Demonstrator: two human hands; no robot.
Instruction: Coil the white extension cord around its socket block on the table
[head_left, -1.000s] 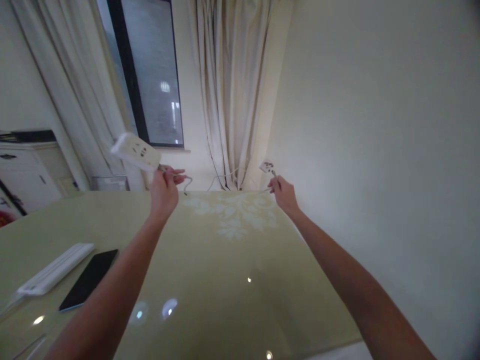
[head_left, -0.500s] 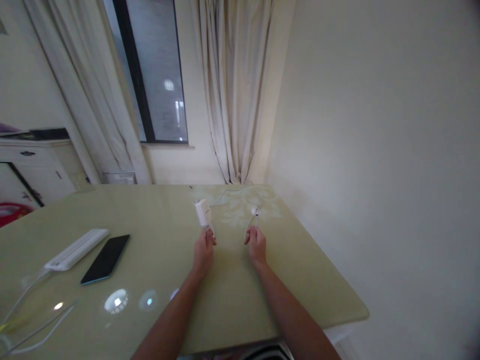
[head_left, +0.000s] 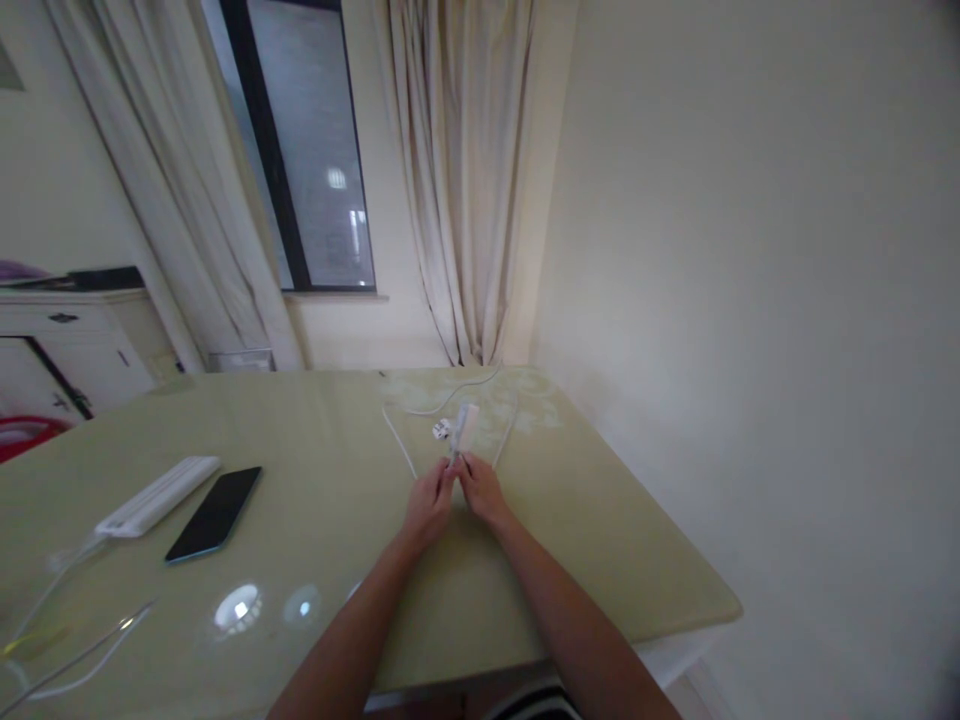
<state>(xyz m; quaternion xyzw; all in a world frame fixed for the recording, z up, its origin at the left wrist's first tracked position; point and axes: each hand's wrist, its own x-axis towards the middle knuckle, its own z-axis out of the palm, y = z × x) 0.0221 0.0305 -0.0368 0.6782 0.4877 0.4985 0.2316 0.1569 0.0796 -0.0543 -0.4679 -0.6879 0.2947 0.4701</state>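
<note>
My left hand (head_left: 429,503) and my right hand (head_left: 481,488) meet over the middle of the pale green table (head_left: 615,540), fingers pinched together on a white cable (head_left: 400,441). Just beyond the fingertips a small white power strip (head_left: 465,428) stands on edge, with a white plug (head_left: 441,430) beside it on the left. The cable loops away over the tabletop towards the far edge and the curtain. Which hand grips which end I cannot tell.
A longer white power strip (head_left: 157,494) and a dark phone (head_left: 214,513) lie at the left of the table, with more white cable (head_left: 67,665) near the front left corner. Curtains (head_left: 465,180), a window and a white cabinet (head_left: 67,340) stand behind; a wall runs along the right.
Both hands came down from raised and spread apart to the tabletop, then moved together until they touch. The small power strip and plug now sit side by side ahead of the fingers.
</note>
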